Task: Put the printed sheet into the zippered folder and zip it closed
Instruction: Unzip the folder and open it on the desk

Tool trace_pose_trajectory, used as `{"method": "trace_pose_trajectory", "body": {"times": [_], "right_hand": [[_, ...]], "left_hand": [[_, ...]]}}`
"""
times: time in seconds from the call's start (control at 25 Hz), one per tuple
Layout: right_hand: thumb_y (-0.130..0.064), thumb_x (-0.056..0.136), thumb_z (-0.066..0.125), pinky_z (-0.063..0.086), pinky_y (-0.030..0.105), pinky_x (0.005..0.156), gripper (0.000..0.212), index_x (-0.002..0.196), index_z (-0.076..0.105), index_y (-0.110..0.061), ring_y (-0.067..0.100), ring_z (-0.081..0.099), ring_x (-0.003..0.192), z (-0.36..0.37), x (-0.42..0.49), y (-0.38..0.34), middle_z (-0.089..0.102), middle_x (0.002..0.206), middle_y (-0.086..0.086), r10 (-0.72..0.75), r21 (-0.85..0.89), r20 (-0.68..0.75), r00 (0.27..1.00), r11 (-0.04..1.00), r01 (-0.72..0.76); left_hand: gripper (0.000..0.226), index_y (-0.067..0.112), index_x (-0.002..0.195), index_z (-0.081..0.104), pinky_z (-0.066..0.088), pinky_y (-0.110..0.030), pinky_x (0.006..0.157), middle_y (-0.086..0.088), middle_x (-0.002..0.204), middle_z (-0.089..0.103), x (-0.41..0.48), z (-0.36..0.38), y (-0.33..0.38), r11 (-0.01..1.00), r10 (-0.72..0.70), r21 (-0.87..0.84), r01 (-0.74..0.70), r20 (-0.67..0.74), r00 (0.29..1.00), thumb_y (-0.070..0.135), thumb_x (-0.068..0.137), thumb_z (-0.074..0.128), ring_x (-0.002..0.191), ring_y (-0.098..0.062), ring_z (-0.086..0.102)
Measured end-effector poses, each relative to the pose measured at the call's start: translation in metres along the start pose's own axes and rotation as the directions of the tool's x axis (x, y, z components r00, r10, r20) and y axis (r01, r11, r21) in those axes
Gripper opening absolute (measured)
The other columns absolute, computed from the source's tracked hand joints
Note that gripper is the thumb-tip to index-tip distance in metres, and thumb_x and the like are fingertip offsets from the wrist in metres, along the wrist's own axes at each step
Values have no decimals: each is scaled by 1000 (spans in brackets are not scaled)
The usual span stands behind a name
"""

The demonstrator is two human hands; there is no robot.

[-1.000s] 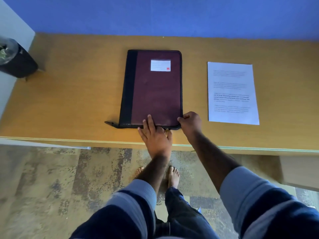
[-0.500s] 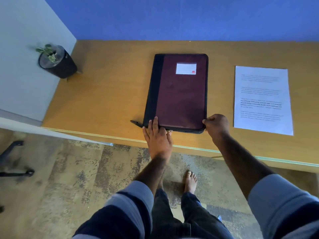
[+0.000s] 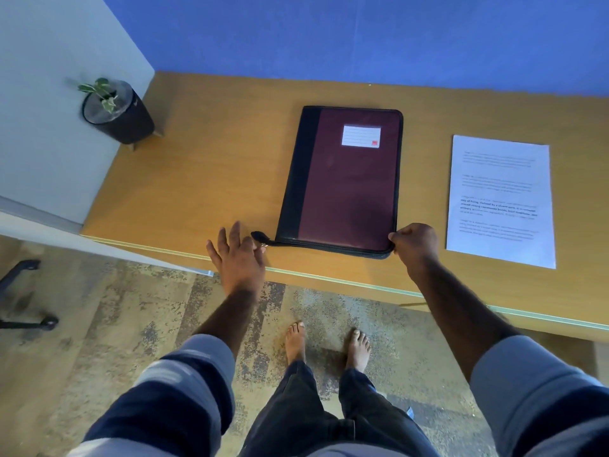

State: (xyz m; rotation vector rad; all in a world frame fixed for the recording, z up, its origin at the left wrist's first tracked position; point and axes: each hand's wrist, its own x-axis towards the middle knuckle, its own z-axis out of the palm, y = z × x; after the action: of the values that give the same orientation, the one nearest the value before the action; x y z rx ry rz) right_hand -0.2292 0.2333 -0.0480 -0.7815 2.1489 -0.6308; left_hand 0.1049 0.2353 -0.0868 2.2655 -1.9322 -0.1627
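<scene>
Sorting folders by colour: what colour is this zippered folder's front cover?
Maroon, with a black spine strip: folder, head view.

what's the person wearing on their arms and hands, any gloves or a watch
Both hands are bare: no gloves, rings or watch show on the left hand or the right hand. The forearms are uncovered too. Each arm has a sleeve pushed up toward the elbow, with a pale grey-blue band at the cuff and dark navy above it; the left sleeve and the right sleeve look alike.
</scene>
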Motion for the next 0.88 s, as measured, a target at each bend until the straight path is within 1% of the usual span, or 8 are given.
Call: {"method": "trace_pose_trajectory", "body": {"times": [0.08,0.16,0.28,0.36,0.48,0.68,0.8,0.88], "right_hand": [[-14,85,73,55,41,62,16,74,71,-3,30,64,69,0,0,0,74,79,21,-2,-5,0,1000,1000,2],[-14,86,73,53,42,62,16,75,70,-3,33,66,73,0,1,2,73,81,22,1,17,9,1000,1000,-1],[-15,88,72,54,42,63,14,77,69,-7,37,70,83,-2,-2,3,73,82,18,7,71,37,999,997,-9],[-15,88,72,59,51,72,12,79,68,-8,38,70,88,-6,-8,1,72,84,15,-1,115,55,998,993,-6],[-13,88,68,59,58,75,10,84,66,-4,40,69,87,-14,-20,-10,71,89,21,-52,192,71,996,981,38],[-16,91,67,59,62,78,13,83,64,-6,40,69,87,-21,-61,-51,68,87,19,-232,354,52,971,914,199],[-17,93,69,59,52,85,9,87,64,-15,23,69,90,-11,-92,-88,69,88,5,-388,403,53,920,851,336],[-19,95,69,59,40,89,5,99,66,-17,9,68,98,1,-112,-113,71,98,-4,-496,378,89,864,819,432]], "left_hand": [[19,16,99,71,5,-60,123,-7,158,42,5,-2,-2,999,-9,40,9,16,1000,33,94,64,152,-36,25],[25,15,109,70,3,-59,123,-8,159,40,9,-4,0,998,-14,63,11,45,999,34,97,59,153,-35,23],[37,13,130,57,2,-58,124,-12,164,30,13,-8,6,998,-45,48,42,77,996,33,100,53,155,-34,18],[44,11,140,48,5,-56,124,-15,166,25,17,-14,16,994,-89,-58,94,85,992,32,101,51,155,-34,17],[51,9,146,44,20,-53,124,-15,164,29,33,-36,47,949,-67,-303,87,78,995,33,101,52,152,-33,25],[69,20,159,26,28,-41,122,-3,165,26,63,-87,116,731,155,-677,91,294,943,55,102,45,151,-20,28],[73,29,161,19,25,-41,124,6,168,20,72,-121,147,609,287,-788,87,322,902,61,100,43,153,-12,23],[70,28,160,20,28,-35,121,8,165,27,83,-149,157,558,346,-825,93,332,877,59,101,42,150,-10,29]]}}
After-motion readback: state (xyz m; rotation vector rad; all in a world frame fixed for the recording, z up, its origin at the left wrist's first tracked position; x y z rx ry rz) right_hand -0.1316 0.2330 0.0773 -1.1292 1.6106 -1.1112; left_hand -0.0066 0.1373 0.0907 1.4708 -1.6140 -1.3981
